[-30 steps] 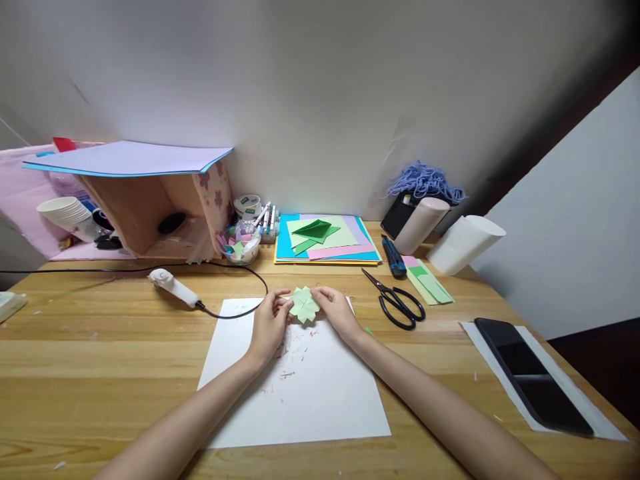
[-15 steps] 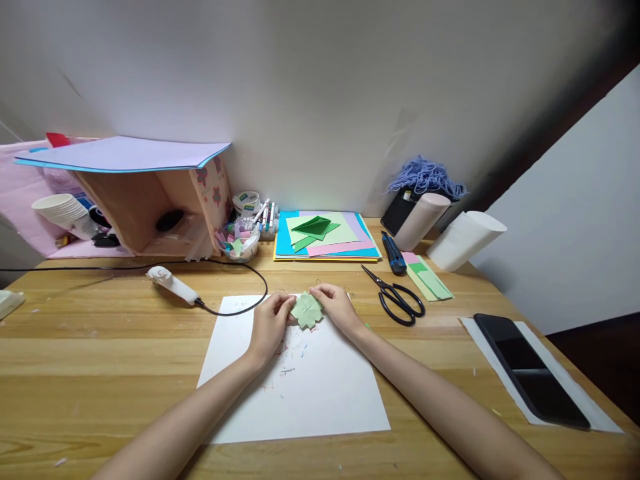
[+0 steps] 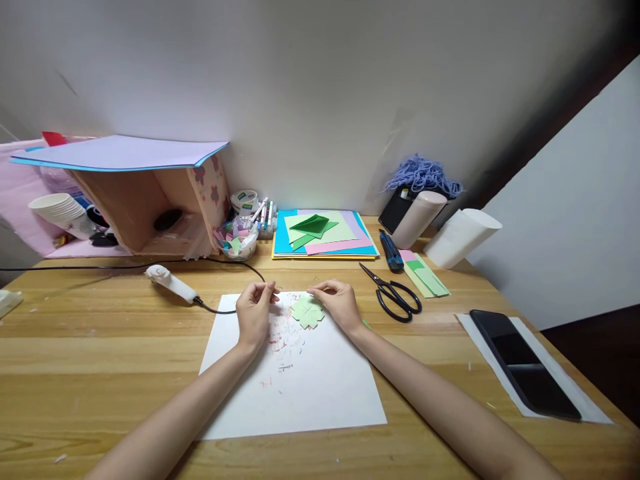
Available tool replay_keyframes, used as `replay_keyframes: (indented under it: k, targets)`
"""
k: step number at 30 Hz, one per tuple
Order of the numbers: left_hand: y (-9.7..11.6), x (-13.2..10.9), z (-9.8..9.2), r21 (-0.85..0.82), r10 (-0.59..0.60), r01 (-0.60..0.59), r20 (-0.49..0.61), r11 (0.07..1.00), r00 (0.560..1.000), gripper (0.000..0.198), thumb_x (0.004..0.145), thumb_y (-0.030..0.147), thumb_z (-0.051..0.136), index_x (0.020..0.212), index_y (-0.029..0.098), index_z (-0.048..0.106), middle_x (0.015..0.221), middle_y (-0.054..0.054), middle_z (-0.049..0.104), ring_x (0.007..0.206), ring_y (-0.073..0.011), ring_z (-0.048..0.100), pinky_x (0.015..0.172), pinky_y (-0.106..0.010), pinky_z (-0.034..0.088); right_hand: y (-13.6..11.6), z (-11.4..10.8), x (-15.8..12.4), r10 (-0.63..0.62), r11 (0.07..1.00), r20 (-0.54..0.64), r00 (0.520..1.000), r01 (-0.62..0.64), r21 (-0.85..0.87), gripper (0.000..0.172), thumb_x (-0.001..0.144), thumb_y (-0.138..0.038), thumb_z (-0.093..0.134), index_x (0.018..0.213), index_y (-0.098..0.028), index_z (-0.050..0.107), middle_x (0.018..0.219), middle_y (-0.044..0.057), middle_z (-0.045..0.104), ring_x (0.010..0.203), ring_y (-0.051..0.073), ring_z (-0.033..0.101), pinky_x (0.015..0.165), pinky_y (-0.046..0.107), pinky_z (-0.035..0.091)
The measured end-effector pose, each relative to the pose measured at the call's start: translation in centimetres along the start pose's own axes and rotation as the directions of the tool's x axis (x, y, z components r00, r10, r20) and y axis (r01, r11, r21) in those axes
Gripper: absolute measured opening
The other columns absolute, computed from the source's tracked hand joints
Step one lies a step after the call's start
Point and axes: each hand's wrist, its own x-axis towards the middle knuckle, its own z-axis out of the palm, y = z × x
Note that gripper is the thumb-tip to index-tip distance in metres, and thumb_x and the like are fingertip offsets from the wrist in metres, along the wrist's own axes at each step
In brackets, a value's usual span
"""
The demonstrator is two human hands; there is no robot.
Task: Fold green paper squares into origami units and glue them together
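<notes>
A light green folded paper shape [image 3: 307, 312], like a flower with rounded lobes, lies on a white sheet [image 3: 320, 393] on the wooden desk [image 3: 100, 347]. My right hand [image 3: 336, 303] is curled at the shape's right and upper edge, with its fingertips holding it. To the left of the shape and apart from it, my left hand [image 3: 254, 310] hovers over the sheet's top edge. Its thumb and fingers are pinched together, and I cannot make out anything between them. Small paper scraps and coloured marks [image 3: 283, 340] are scattered on the sheet between my hands.
Black scissors [image 3: 395, 297], a blue utility knife [image 3: 390, 252] and green paper strips [image 3: 425, 280] lie to the right. A stack of coloured paper [image 3: 325, 233] sits at the back. A white corded tool [image 3: 170, 283] lies left, and a black phone [image 3: 523, 363] far right. Also at the back: a bowl of scraps [image 3: 237, 243], a cardboard box [image 3: 150, 207] and cups [image 3: 460, 237].
My left hand has let go of the green shape and moved left. The shape now lies lower on the sheet, with only my right hand on it.
</notes>
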Motion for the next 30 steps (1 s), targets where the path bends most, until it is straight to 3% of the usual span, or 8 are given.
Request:
replay_keyframes:
  k: [6, 10, 13, 19, 21, 24, 26, 30]
  targets:
    - [0.36, -0.26, 0.45, -0.167, -0.138, 0.182, 0.247, 0.969, 0.959, 0.042, 0.080, 0.047, 0.051, 0.099, 0.011, 0.059, 0.086, -0.011, 0.069, 0.075, -0.0193, 0.066, 0.072, -0.036, 0.054, -0.80, -0.01, -0.33, -0.159, 0.986, 0.076, 0.984, 0.161, -0.030, 0.019, 0.078, -0.031, 0.057, 0.079, -0.020, 0.072, 0.081, 0.006, 0.070, 0.081, 0.018, 0.061, 0.073, 0.029, 0.046]
    - [0.47, -0.20, 0.52, -0.195, -0.214, 0.304, 0.381, 0.933, 0.900, 0.048, 0.082, 0.049, 0.046, 0.108, 0.010, 0.057, 0.095, -0.015, 0.068, 0.084, -0.0227, 0.066, 0.075, -0.037, 0.052, -0.75, 0.11, -0.77, -0.187, 0.980, 0.049, 0.981, 0.190, -0.058, 0.016, 0.070, -0.034, 0.067, 0.071, -0.019, 0.071, 0.072, 0.006, 0.067, 0.067, 0.016, 0.058, 0.060, 0.026, 0.044]
    - [0.50, -0.28, 0.49, -0.195, -0.209, 0.322, 0.446, 0.927, 0.871, 0.053, 0.084, 0.051, 0.042, 0.111, 0.008, 0.056, 0.098, -0.017, 0.067, 0.089, -0.0247, 0.065, 0.078, -0.037, 0.050, -0.68, 0.12, -0.89, -0.184, 0.981, 0.011, 0.983, 0.184, -0.061, 0.020, 0.064, -0.036, 0.072, 0.061, -0.017, 0.067, 0.064, 0.004, 0.063, 0.058, 0.014, 0.053, 0.053, 0.025, 0.041]
    - [0.57, -0.55, 0.46, -0.231, -0.189, 0.328, 0.472, 0.916, 0.861, 0.056, 0.085, 0.053, 0.036, 0.111, 0.008, 0.055, 0.100, -0.017, 0.067, 0.091, -0.0255, 0.064, 0.078, -0.037, 0.049, -1.06, 0.10, -0.69, -0.210, 0.977, 0.052, 0.976, 0.212, -0.028, 0.018, 0.079, -0.031, 0.057, 0.077, -0.021, 0.072, 0.078, 0.006, 0.069, 0.076, 0.017, 0.058, 0.068, 0.029, 0.044]
    - [0.57, -0.57, 0.46, -0.236, -0.191, 0.330, 0.468, 0.914, 0.863, 0.056, 0.085, 0.053, 0.036, 0.111, 0.008, 0.055, 0.099, -0.017, 0.067, 0.090, -0.0255, 0.064, 0.079, -0.037, 0.048, -0.91, 0.13, -0.63, -0.193, 0.981, 0.022, 0.981, 0.193, -0.006, 0.015, 0.077, -0.031, 0.060, 0.078, -0.020, 0.071, 0.079, 0.006, 0.069, 0.076, 0.017, 0.059, 0.067, 0.028, 0.044]
    - [0.55, -0.57, 0.44, -0.240, -0.185, 0.330, 0.477, 0.913, 0.859, 0.056, 0.085, 0.053, 0.036, 0.112, 0.007, 0.054, 0.101, -0.017, 0.066, 0.091, -0.0250, 0.064, 0.079, -0.037, 0.048, -0.52, 0.15, -0.66, -0.167, 0.986, -0.036, 0.985, 0.166, -0.018, 0.016, 0.066, -0.033, 0.070, 0.064, -0.017, 0.067, 0.067, 0.004, 0.064, 0.063, 0.015, 0.055, 0.058, 0.026, 0.042]
    - [0.54, -0.56, 0.42, -0.236, -0.188, 0.343, 0.504, 0.909, 0.843, 0.057, 0.085, 0.054, 0.034, 0.114, 0.008, 0.052, 0.103, -0.017, 0.065, 0.092, -0.0247, 0.063, 0.080, -0.036, 0.047, -0.45, 0.09, -0.71, -0.175, 0.984, -0.047, 0.983, 0.173, -0.034, 0.020, 0.064, -0.034, 0.072, 0.059, -0.016, 0.064, 0.062, 0.003, 0.060, 0.059, 0.014, 0.052, 0.055, 0.026, 0.040]
    - [0.44, -0.53, 0.40, -0.216, -0.201, 0.383, 0.573, 0.898, 0.794, 0.062, 0.084, 0.058, 0.032, 0.119, 0.010, 0.050, 0.112, -0.018, 0.062, 0.095, -0.0245, 0.062, 0.081, -0.035, 0.047, -1.02, -0.20, -0.76, -0.248, 0.967, 0.000, 0.969, 0.247, -0.055, 0.017, 0.073, -0.034, 0.065, 0.065, -0.019, 0.069, 0.065, 0.004, 0.065, 0.065, 0.016, 0.054, 0.063, 0.029, 0.042]
